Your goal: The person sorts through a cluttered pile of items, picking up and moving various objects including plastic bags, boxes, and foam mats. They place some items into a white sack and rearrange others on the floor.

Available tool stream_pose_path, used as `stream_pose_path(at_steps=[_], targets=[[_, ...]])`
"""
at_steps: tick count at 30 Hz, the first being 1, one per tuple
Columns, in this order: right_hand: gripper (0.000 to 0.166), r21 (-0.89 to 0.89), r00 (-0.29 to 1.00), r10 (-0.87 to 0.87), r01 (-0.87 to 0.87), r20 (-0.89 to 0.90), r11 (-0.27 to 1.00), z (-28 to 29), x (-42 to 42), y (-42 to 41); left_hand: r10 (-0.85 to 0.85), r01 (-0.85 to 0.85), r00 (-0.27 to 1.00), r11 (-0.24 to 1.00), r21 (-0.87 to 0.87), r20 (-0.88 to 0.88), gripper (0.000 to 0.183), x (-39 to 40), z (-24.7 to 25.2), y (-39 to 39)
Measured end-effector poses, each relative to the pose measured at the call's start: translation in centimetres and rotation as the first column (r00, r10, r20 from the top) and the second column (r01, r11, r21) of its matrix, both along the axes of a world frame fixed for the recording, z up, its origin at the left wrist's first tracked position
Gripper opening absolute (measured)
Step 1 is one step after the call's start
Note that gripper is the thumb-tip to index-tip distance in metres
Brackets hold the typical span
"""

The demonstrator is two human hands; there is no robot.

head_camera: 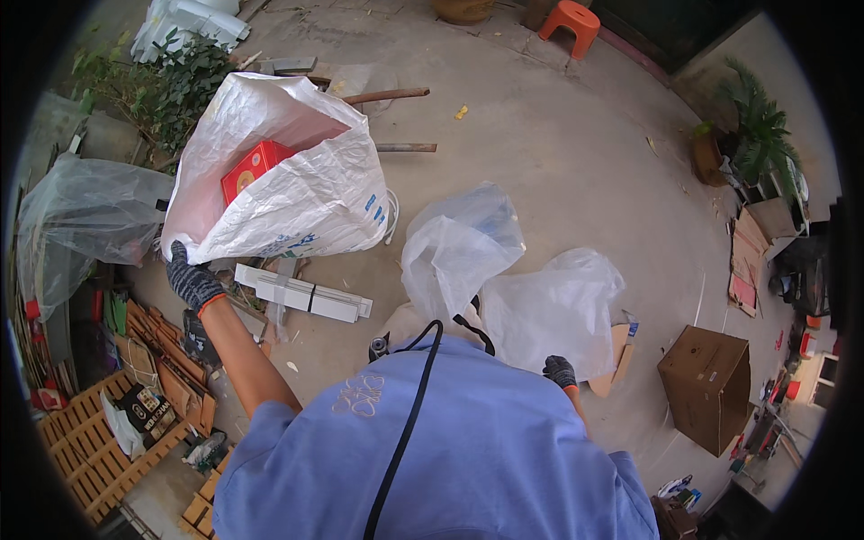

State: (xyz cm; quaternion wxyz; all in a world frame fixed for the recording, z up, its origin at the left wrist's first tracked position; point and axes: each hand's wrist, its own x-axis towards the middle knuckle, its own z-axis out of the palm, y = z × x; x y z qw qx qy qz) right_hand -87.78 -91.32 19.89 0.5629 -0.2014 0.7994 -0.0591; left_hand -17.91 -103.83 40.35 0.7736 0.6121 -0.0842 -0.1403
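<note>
My left hand (192,275), in a dark grey knitted glove with an orange cuff, grips the rim of a large white woven sack (317,196). The sack's mouth gapes, and a red box (256,169) shows inside. My right hand (559,370), gloved alike, is curled at the edge of a clear plastic bag (550,317); whether it grips the film I cannot tell. Another translucent plastic bag (459,246) lies on the ground between the sack and that bag. Bundled white strips (307,295) rest just below the sack.
An open cardboard box (702,385) stands at right, with flat cardboard (611,361) nearer me. An orange stool (572,23) is at the top. Wooden slats (101,439) and stacked scrap cardboard (162,351) occupy the lower left. Potted palm (759,135) at upper right.
</note>
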Motion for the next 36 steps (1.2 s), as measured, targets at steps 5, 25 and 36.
stream_pose_path(at_steps=[5, 25, 36], targets=[[0.027, -0.131, 0.998, -0.062, 0.061, 0.001, 0.99, -1.0, -3.4, -6.8, 0.12, -0.126, 0.991, 0.985, -0.119, -0.06, 0.039, 2.0, 1.8, 4.2], [0.027, -0.036, 0.953, 0.296, -0.295, 0.067, 0.955, -1.1, 6.5, -17.7, 0.5, -0.499, 0.836, 0.864, 0.063, -0.227, 0.032, 2.1, -4.5, 10.6], [0.025, -0.178, 0.894, 0.446, -0.432, 0.048, 0.884, 0.0, 12.5, -22.5, 0.406, -0.562, 0.597, 0.827, 0.0, -0.692, 0.045, 2.1, -22.2, 5.9]])
